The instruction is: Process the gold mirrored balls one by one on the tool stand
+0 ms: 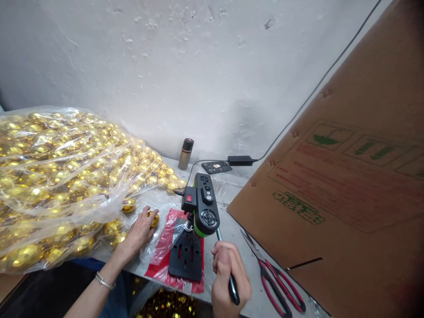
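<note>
My left hand [141,230] has its fingers closed round a shiny gold faceted ball [154,219], just left of a small drill press. This drill press [207,205] is black and green, with a red switch on its side and a slotted black base [186,258]. My right hand [230,276] grips the machine's lever [234,289], a metal rod with a black handle. Under the base lies a red plastic sheet [161,254]. Another gold ball [129,205] rests beyond my left hand, by the mouth of the clear bag.
A big clear bag [109,207] full of gold balls covers the left. Scissors [281,287] with red and black handles lie by a tall cardboard box [331,176]. Near the wall are a small canister [186,154], a remote control [217,167] and a corded power adapter [240,160]. Gold pieces [168,304] show below the table edge.
</note>
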A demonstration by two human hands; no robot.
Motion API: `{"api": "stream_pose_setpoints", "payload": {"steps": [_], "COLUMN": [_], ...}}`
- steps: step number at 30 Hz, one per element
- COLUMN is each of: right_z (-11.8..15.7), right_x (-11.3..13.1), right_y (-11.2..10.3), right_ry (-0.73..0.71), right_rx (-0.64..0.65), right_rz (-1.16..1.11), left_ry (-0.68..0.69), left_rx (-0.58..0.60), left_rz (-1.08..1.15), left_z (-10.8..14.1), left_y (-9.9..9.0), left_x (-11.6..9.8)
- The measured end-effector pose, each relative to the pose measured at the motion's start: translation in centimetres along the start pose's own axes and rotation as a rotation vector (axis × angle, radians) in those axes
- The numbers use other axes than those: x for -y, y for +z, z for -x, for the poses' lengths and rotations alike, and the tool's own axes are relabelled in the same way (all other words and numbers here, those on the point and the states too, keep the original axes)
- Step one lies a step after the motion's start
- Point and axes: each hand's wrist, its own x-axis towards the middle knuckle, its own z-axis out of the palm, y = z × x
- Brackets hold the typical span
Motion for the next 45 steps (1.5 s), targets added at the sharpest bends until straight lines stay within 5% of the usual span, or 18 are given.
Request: {"api": "stream_pose_setpoints", "payload": {"steps": [5,9,12,16,22,34,38,45], "right_z": [-0.9,-1.9,-2.3,-2.2,-1.8,-1.3,-0.1,2.5], "right_x": [1.1,1.9,2.0,2.0,2.1,1.7,0.9,0.9], "right_y": [0.3,0.5,0.6,0.5,0.3,-0.2,-0.4,0.9], "right_ry": [0.065,0.088,0.083,0.062,0.042,0.012,0.046,0.2], "right_rx": [-0.004,-0.03,-0.032,-0.017,0.004,0.042,0.078,-0.047], "right_rz": [-0.02,-0.02,-0.014,-0.01,0.007,0.015,0.018,-0.003], "left_ry": [-0.028,-0.239,-0.298,-0.209,0.006,0.177,0.197,0.157], "left_rx": [-0.064,0.154,0.218,0.139,-0.019,-0.033,0.058,0.141], "left_rz": [0.54,0.931,1.018,0.89,0.62,0.359,0.315,0.332], "left_z": [1.6,4.0,5.0,5.2,5.0,4.5,3.9,3.8], "left_y": [1.0,3.4,5.7,7.6,7.2,7.8,7.5,6.8], "left_x": [-2.9,-5.8,-6.9,-6.9,-7.3,-7.9,-7.8,-8.5]}}
